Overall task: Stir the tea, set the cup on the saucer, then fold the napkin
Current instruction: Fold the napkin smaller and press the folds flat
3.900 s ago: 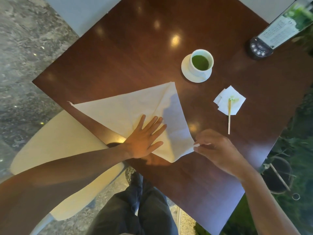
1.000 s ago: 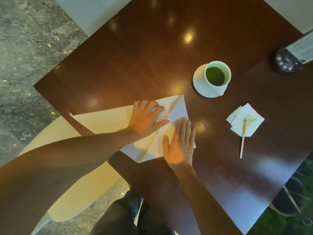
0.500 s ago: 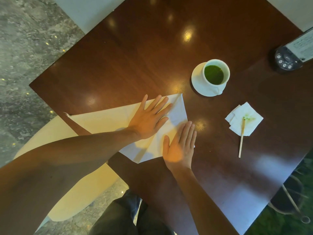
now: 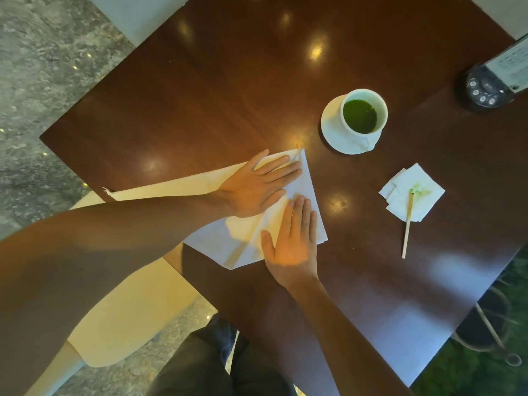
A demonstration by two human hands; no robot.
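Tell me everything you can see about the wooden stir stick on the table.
The stir stick is a thin, pale strip, wood by its look, lying flat on the dark table. Its far tip is stained green and rests on a small white paper napkin, which shows a green smear beside that tip. The rest of the stick runs toward the person and lies on bare tabletop. It sits nearer the person than the cup of green tea, to the right of the large napkin being folded. Neither hand touches it.
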